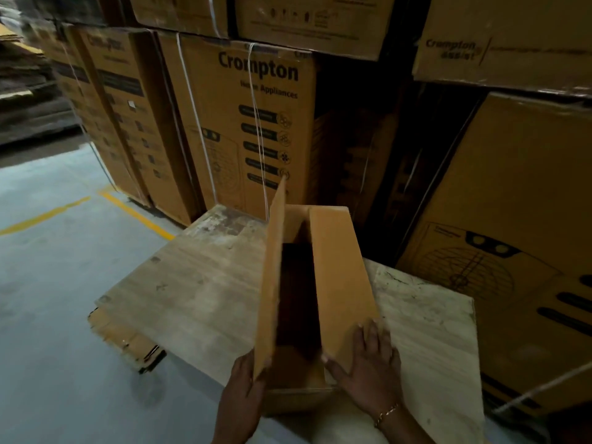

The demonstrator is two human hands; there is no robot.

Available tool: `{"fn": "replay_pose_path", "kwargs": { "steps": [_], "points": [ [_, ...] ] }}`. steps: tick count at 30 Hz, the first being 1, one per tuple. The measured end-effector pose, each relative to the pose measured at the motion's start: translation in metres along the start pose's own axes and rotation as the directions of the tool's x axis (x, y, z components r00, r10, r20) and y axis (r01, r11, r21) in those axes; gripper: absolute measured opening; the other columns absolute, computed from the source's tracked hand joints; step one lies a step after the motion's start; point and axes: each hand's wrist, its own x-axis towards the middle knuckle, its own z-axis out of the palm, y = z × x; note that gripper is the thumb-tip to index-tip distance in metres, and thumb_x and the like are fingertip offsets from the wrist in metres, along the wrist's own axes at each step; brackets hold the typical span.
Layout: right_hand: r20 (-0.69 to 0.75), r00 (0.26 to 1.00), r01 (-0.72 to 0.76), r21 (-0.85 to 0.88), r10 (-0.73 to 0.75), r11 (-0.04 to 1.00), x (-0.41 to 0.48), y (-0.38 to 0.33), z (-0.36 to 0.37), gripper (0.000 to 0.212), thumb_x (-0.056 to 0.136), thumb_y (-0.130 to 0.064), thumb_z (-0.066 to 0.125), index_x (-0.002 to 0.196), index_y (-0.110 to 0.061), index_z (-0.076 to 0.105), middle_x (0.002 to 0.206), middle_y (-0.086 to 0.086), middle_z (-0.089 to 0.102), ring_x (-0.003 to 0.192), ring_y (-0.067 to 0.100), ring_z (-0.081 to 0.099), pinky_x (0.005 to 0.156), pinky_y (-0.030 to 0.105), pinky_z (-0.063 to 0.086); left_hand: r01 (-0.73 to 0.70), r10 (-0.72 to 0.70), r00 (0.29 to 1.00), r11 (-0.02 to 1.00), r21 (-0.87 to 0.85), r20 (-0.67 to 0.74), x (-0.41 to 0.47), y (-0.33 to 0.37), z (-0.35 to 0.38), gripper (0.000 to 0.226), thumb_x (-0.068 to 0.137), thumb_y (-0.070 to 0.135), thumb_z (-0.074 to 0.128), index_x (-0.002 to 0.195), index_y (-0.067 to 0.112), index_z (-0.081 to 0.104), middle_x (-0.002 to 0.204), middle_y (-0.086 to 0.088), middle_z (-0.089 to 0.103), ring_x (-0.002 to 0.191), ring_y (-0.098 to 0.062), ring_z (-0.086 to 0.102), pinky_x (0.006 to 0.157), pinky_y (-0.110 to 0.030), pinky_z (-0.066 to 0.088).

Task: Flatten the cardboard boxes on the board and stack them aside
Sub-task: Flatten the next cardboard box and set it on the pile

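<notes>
A long, narrow cardboard box (339, 277) stands on the worn wooden board (198, 283), its top open and its inside dark. Its left flap (272, 283) stands upright; the right flap is folded outward and down. My left hand (243, 395) holds the near end of the upright flap, thumb and fingers around its edge. My right hand (365, 363) lies flat on the near end of the right flap, fingers spread, thumb at the inner edge.
Tall stacks of printed appliance cartons (250, 123) wall in the far and right sides of the board. Flattened cardboard (128, 341) lies under the board's left corner. Grey floor with yellow lines (134, 213) spreads to the left.
</notes>
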Motion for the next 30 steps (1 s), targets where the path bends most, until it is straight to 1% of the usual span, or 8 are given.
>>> {"fn": "replay_pose_path", "kwargs": {
  "steps": [3, 8, 11, 15, 18, 22, 26, 30],
  "points": [
    [0.08, 0.997, 0.025, -0.049, -0.021, 0.998, 0.003, -0.02, 0.001, 0.123, 0.063, -0.099, 0.018, 0.157, -0.023, -0.006, 0.163, 0.008, -0.021, 0.148, 0.036, -0.02, 0.117, 0.057, -0.003, 0.22, -0.253, 0.965, 0.923, -0.316, -0.066, 0.008, -0.014, -0.018, 0.14, 0.031, 0.106, 0.044, 0.126, 0.005, 0.064, 0.115, -0.02, 0.065, 0.107, -0.035, 0.06, 0.099, -0.043, 0.047],
    [0.117, 0.991, 0.066, -0.048, -0.06, 0.997, 0.007, -0.033, -0.017, 0.1, 0.08, -0.062, 0.053, 0.157, -0.032, -0.004, 0.165, -0.002, -0.012, 0.151, 0.037, -0.008, 0.117, 0.06, 0.011, 0.286, -0.413, 0.897, 0.811, -0.51, -0.155, 0.029, -0.04, -0.039, 0.139, 0.034, 0.064, 0.092, 0.153, 0.026, 0.03, 0.152, -0.005, 0.043, 0.133, -0.032, 0.046, 0.111, -0.058, 0.036],
    [0.002, 0.991, 0.134, 0.195, -0.137, 0.972, 0.001, -0.015, -0.045, 0.088, 0.084, -0.047, 0.06, 0.155, -0.04, 0.008, 0.162, -0.013, 0.018, 0.143, 0.021, 0.032, 0.109, 0.04, 0.038, 0.419, -0.601, 0.784, 0.696, -0.583, -0.154, 0.028, -0.034, -0.049, 0.159, 0.011, 0.055, 0.097, 0.151, 0.014, 0.033, 0.153, -0.008, 0.039, 0.137, -0.029, 0.04, 0.113, -0.052, 0.035],
    [-0.232, 0.969, 0.199, 0.551, -0.08, 0.81, -0.012, 0.038, -0.089, 0.065, 0.093, -0.024, 0.064, 0.142, -0.051, 0.032, 0.134, -0.019, 0.053, 0.111, 0.006, 0.057, 0.087, 0.031, 0.054, 0.472, -0.689, 0.694, 0.655, -0.59, -0.21, 0.028, -0.024, -0.049, 0.134, 0.048, 0.037, 0.099, 0.154, 0.009, 0.022, 0.159, -0.012, 0.025, 0.145, -0.027, 0.026, 0.119, -0.044, 0.026],
    [-0.314, 0.949, 0.127, 0.425, 0.014, 0.896, -0.012, 0.091, -0.098, 0.072, 0.09, -0.012, 0.063, 0.146, -0.044, 0.03, 0.139, -0.009, 0.051, 0.113, 0.014, 0.057, 0.09, 0.038, 0.053, 0.518, -0.729, 0.621, 0.657, -0.548, -0.288, 0.036, -0.023, -0.05, 0.125, 0.055, 0.045, 0.095, 0.153, 0.007, 0.026, 0.157, -0.014, 0.028, 0.142, -0.03, 0.03, 0.119, -0.045, 0.026],
    [-0.162, 0.981, -0.123, -0.093, 0.106, 0.988, -0.001, 0.133, -0.065, 0.066, 0.094, -0.046, 0.05, 0.153, -0.032, 0.025, 0.165, -0.001, 0.012, 0.148, 0.025, 0.018, 0.114, 0.043, 0.029, 0.353, -0.291, 0.884, 0.929, 0.113, -0.367, 0.034, -0.027, -0.051, 0.097, 0.075, 0.056, 0.078, 0.154, 0.026, 0.03, 0.161, -0.005, 0.02, 0.145, -0.033, 0.018, 0.115, -0.056, 0.022],
    [0.073, 0.994, -0.104, 0.275, 0.087, 0.956, 0.0, 0.114, -0.024, 0.067, 0.093, -0.07, 0.028, 0.147, -0.032, 0.042, 0.158, -0.003, 0.035, 0.142, 0.02, 0.034, 0.114, 0.039, 0.03, -0.102, 0.176, 0.98, 0.848, 0.52, -0.095, 0.038, -0.016, -0.035, 0.052, 0.099, 0.047, 0.046, 0.149, 0.035, 0.039, 0.16, 0.003, 0.028, 0.145, -0.025, 0.025, 0.112, -0.05, 0.027],
    [0.268, 0.959, -0.265, 0.723, 0.094, 0.638, -0.005, 0.071, 0.001, 0.073, 0.09, -0.076, 0.027, 0.144, -0.03, 0.045, 0.145, -0.003, 0.049, 0.131, 0.023, 0.048, 0.105, 0.038, 0.041, -0.185, 0.136, 0.966, 0.959, 0.217, 0.221, 0.04, 0.007, -0.009, 0.085, 0.087, 0.075, 0.044, 0.156, 0.043, 0.007, 0.163, 0.004, 0.017, 0.142, -0.022, 0.034, 0.112, -0.046, 0.036]
  ]
}}
